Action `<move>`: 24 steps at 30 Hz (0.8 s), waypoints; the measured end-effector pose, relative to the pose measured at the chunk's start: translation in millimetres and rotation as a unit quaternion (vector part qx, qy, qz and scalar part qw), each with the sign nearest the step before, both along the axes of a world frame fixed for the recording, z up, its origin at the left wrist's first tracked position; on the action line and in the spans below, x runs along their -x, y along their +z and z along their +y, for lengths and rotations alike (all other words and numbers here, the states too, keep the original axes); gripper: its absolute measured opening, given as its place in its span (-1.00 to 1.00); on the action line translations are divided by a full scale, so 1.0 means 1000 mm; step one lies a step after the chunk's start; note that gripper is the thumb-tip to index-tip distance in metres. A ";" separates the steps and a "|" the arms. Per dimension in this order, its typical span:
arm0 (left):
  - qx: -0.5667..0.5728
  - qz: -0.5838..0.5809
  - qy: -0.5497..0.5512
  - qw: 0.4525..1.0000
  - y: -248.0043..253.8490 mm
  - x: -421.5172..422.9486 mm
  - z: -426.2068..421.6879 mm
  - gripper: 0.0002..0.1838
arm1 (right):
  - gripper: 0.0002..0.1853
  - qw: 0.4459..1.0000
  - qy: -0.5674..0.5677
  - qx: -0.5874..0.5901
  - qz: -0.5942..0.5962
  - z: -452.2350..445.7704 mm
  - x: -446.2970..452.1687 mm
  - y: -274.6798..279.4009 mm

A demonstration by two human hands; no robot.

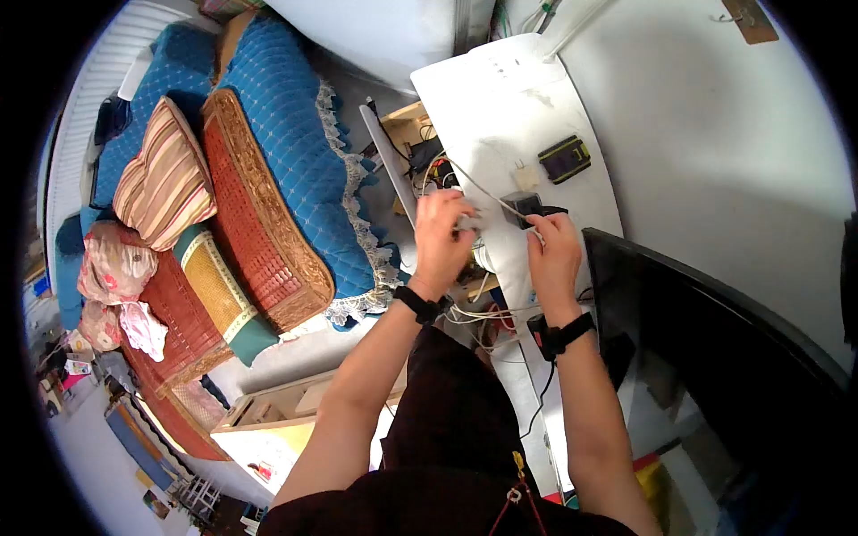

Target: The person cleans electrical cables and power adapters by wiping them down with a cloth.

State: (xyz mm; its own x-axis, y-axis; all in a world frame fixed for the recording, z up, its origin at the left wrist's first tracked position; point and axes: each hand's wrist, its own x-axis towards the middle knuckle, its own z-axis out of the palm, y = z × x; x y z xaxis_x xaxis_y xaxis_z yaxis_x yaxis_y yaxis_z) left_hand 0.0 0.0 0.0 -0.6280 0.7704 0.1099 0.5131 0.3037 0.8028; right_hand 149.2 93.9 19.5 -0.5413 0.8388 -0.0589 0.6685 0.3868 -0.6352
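My right hand [556, 254] pinches a whitish cable [487, 190] between thumb and fingers above the white table. From there the cable arcs back toward an open drawer [401, 170] that holds wires and small dark items. My left hand [442, 234] hovers at the drawer's near side, its fingers curved and apart, the tips smeared by motion. I see nothing held in it. A dark box-shaped device [519, 207] sits on the table just beyond my right fingers. Black straps with small devices circle both wrists.
On the white table [483, 89] lie a black-and-yellow device [564, 160] and a small pale plug [527, 177]. A large black screen [706, 330] stands at the right. Loose white cables [487, 314] hang below my hands. A blue-covered sofa [295, 152] with cushions is at the left.
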 end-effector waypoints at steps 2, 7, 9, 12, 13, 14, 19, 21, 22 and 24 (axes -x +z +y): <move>-0.073 0.055 -0.115 0.989 0.028 -0.005 0.008 -0.67 | -0.77 0.999 -0.016 0.024 0.031 -0.001 0.007 -0.005; -0.086 0.075 -0.240 0.964 0.023 -0.027 0.040 -0.61 | -0.86 0.998 -0.042 0.003 0.035 0.007 0.006 -0.013; -0.075 0.070 -0.241 0.965 0.017 -0.027 0.044 -0.62 | -0.87 0.996 -0.027 -0.009 0.085 0.010 0.004 -0.016; -0.045 0.064 -0.268 0.960 0.010 -0.018 0.046 -0.66 | -0.86 0.996 0.015 -0.045 0.079 0.015 0.005 -0.016; -0.029 0.064 -0.291 0.954 0.008 -0.014 0.047 -0.69 | -0.86 0.996 0.014 -0.044 0.080 0.014 0.005 -0.017; -0.029 0.064 -0.292 0.954 0.006 -0.011 0.047 -0.69 | -0.85 0.995 0.023 -0.050 0.081 0.014 0.005 -0.018; 0.047 0.106 -0.328 0.938 0.000 0.007 0.040 -0.72 | -0.87 0.994 0.043 -0.052 0.084 0.013 0.004 -0.015; 0.066 0.100 -0.298 0.947 0.000 0.026 0.029 -0.68 | -0.90 0.994 0.030 0.000 0.107 0.015 0.004 -0.014; 0.080 0.097 -0.287 0.950 -0.003 0.038 0.024 -0.64 | -0.90 0.994 0.027 0.000 0.106 0.016 0.003 -0.016; 0.070 0.103 -0.261 0.957 -0.006 0.065 0.006 -0.58 | -0.92 0.995 0.019 -0.003 0.098 0.017 0.001 -0.021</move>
